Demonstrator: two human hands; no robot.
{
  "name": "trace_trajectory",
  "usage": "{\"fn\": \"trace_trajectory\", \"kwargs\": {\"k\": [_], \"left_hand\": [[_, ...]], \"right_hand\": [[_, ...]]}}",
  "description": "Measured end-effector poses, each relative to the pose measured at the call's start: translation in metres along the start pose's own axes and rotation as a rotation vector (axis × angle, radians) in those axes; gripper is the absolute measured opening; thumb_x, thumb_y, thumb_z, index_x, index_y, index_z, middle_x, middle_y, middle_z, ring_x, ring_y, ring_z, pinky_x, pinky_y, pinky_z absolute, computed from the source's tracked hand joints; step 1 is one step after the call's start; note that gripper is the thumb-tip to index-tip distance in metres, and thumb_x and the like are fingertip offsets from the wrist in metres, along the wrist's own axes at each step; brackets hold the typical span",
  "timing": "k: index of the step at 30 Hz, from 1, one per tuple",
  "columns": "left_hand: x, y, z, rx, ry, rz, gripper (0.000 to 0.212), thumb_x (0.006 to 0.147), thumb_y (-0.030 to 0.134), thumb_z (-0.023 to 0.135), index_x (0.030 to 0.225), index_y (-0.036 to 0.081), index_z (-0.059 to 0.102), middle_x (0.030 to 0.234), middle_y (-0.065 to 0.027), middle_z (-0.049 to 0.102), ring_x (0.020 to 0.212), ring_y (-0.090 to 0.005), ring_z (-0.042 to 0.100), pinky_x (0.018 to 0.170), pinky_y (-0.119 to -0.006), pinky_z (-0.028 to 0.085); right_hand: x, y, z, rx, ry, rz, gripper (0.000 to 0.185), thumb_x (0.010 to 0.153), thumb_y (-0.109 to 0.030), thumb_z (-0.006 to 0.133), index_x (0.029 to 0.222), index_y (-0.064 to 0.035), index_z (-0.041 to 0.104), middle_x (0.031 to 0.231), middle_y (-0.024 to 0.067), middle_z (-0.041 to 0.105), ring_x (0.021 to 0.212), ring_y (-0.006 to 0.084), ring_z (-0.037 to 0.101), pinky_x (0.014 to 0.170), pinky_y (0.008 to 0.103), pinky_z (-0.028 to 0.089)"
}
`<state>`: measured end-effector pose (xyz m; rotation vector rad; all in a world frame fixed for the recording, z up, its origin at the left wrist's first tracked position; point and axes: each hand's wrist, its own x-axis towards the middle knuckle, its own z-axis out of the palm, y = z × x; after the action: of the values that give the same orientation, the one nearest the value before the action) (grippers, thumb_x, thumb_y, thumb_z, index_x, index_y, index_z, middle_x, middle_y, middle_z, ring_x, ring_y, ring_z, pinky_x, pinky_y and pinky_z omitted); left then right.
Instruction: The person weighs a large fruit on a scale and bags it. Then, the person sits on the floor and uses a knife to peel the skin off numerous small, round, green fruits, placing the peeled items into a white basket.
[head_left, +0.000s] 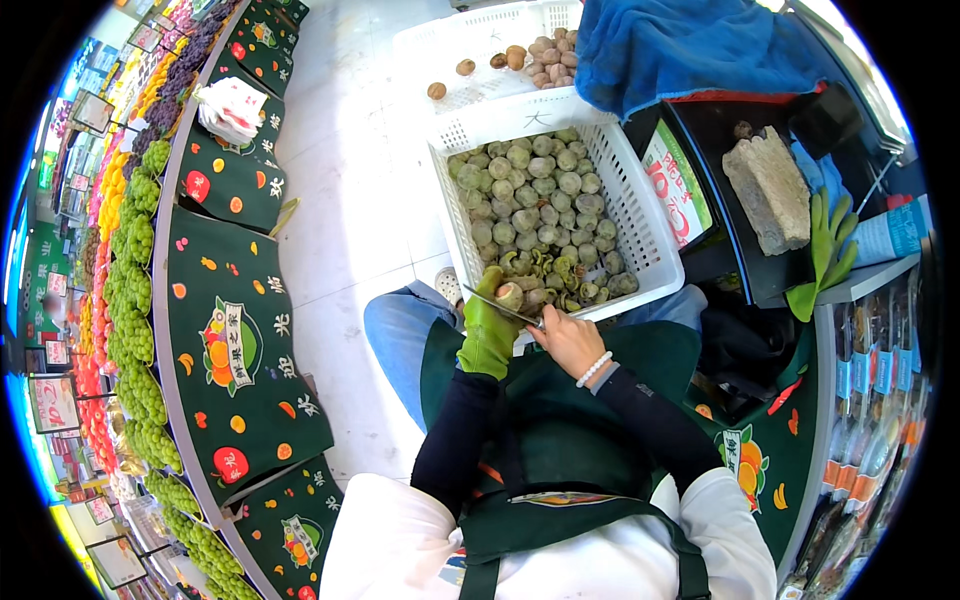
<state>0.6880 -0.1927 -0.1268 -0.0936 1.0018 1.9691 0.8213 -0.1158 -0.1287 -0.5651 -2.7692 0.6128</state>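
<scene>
My left hand (486, 330), in a green glove, grips a partly peeled walnut (509, 295) over the near edge of a white plastic crate (637, 202). In my bare right hand (568, 339) is a knife (495, 303), its blade lying across the walnut. Green-husked walnuts (525, 195) fill much of the crate. Cut pieces of green husk (564, 271) lie among them at the near end, just beyond my hands. Part of the knife's handle is hidden by my right fingers.
Behind stands a second white crate (442, 45) with shelled-out brown walnuts (553, 58). A blue towel (690, 52) drapes at the upper right, above a stone block (769, 191) and a spare green glove (823, 251). Green grapes (135, 300) line the fruit stand on the left.
</scene>
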Motion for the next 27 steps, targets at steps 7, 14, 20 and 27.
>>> {"fn": "trace_trajectory", "kwargs": {"k": [7, 14, 20, 27], "left_hand": [[-0.012, -0.010, 0.019, 0.140, 0.146, 0.275, 0.033, 0.097, 0.024, 0.048, 0.116, -0.002, 0.049, 0.107, -0.0166, 0.062, 0.097, -0.0320, 0.064, 0.084, -0.044, 0.055], [0.008, -0.008, 0.006, -0.061, 0.145, 0.145, 0.043, 0.099, 0.036, 0.042, 0.115, -0.002, 0.056, 0.108, -0.0127, 0.064, 0.097, -0.0266, 0.064, 0.084, -0.041, 0.054], [0.016, -0.015, 0.003, 0.403, 0.208, 0.499, 0.047, 0.099, 0.043, 0.042, 0.118, 0.002, 0.056, 0.103, -0.0112, 0.064, 0.090, -0.0236, 0.064, 0.079, -0.037, 0.055], [0.025, -0.027, -0.002, -0.095, 0.185, 0.171, 0.058, 0.098, 0.052, 0.042, 0.108, -0.002, 0.061, 0.096, -0.0120, 0.066, 0.077, -0.0246, 0.065, 0.069, -0.036, 0.056]], "right_hand": [[0.006, -0.014, 0.006, 0.094, 0.051, 0.075, 0.032, 0.088, -0.031, 0.066, 0.088, -0.0040, 0.048, 0.064, 0.0158, 0.061, 0.057, 0.0366, 0.061, 0.048, 0.0447, 0.048], [0.010, -0.026, 0.006, 0.182, 0.081, 0.157, 0.029, 0.090, -0.027, 0.063, 0.088, -0.0025, 0.049, 0.062, 0.0176, 0.060, 0.057, 0.0382, 0.061, 0.049, 0.0462, 0.048], [0.019, -0.020, -0.023, 0.118, 0.050, 0.052, 0.032, 0.092, -0.032, 0.060, 0.087, -0.0030, 0.050, 0.062, 0.0162, 0.061, 0.055, 0.0360, 0.061, 0.049, 0.0436, 0.049], [0.018, 0.001, -0.012, 0.002, 0.032, -0.024, 0.036, 0.091, -0.035, 0.061, 0.082, -0.0024, 0.050, 0.062, 0.0152, 0.063, 0.053, 0.0336, 0.062, 0.048, 0.0408, 0.050]]}}
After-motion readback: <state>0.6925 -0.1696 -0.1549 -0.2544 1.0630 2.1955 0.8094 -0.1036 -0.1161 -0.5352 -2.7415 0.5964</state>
